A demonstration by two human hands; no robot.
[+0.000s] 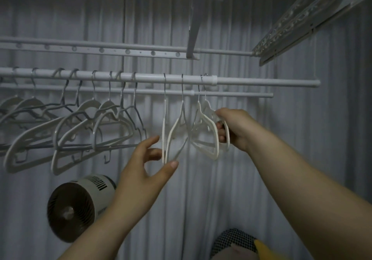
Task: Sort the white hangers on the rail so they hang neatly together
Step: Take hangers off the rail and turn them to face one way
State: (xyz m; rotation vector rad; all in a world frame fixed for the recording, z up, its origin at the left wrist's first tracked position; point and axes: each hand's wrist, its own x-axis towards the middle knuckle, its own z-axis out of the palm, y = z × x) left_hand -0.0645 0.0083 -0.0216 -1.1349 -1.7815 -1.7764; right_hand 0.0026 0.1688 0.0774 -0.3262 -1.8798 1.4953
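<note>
4 white hangers (174, 127) hang on the rail (141, 77), right of centre, hooks spaced unevenly: 2 apart, 2 bunched together at the right.

Right hand (234, 128): fingers curled tight round the outer shoulder ends of the 2 bunched hangers, gripping both together.

Left hand (147, 167): wide, fingers spread, holding nothing. Thumb tip sits at the bottom ends of the other 2 white hangers, index finger just beside them; actual contact cannot be told.

Writing: a dark mark on the side of the fan (74, 209), lower left, too small to read.

Room: a bare stretch of rail lies between the white hangers and the grey hangers (66, 122) crowded to the left. Right of the bunched hooks is a collar, then a thinner bare length running to the end cap. Pleated curtain (201, 189) behind everything.
</note>
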